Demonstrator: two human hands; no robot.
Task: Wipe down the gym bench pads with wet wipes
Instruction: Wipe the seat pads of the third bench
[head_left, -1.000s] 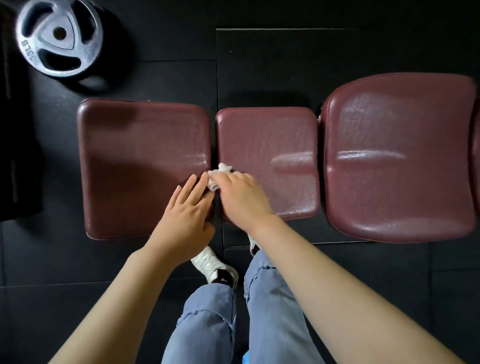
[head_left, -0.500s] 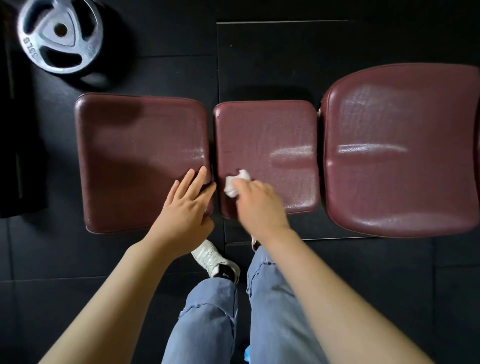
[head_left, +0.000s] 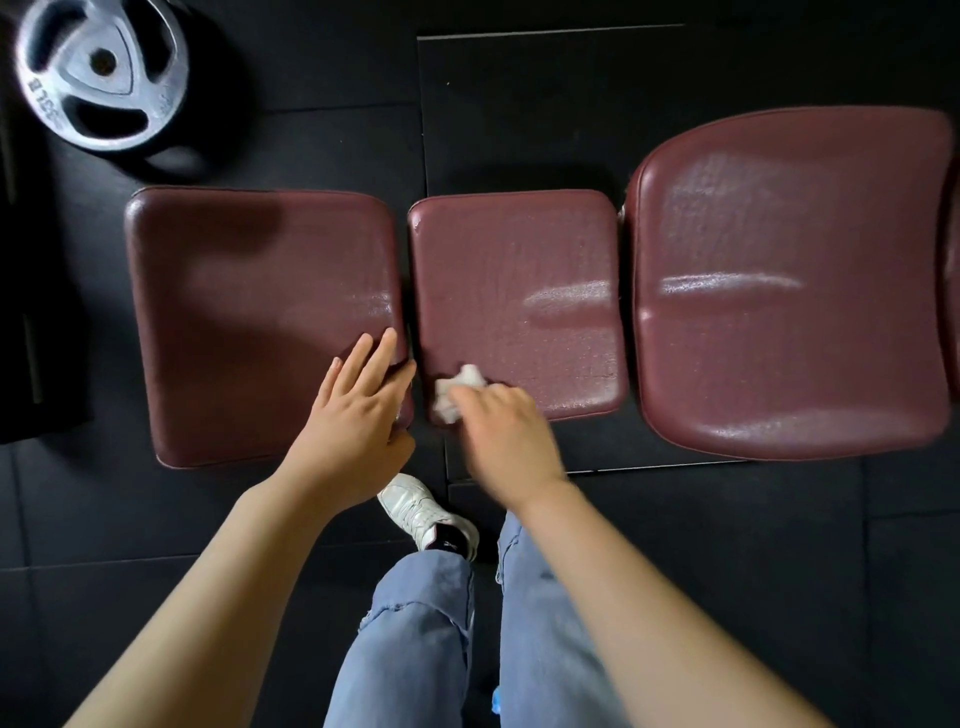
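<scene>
- The right hand (head_left: 506, 441) grasps a crumpled white wipe (head_left: 457, 392) on the middle pad (head_left: 519, 270), near its front-left corner.
- Just left of this grip, the left hand (head_left: 358, 415) lies released, fingers straight, on the left pad (head_left: 249, 312).

crumpled white wipe (head_left: 457, 392) on middle maroon pad (head_left: 519, 291)

Bare forearms, no sleeves; light blue ripped jeans (head_left: 415, 649); 1 white sneaker (head_left: 423, 512) showing.

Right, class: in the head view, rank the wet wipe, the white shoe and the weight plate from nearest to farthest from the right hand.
1. wet wipe, under the right hand, on the middle pad.
2. white shoe, on the floor below.
3. weight plate, far top-left corner.
</scene>
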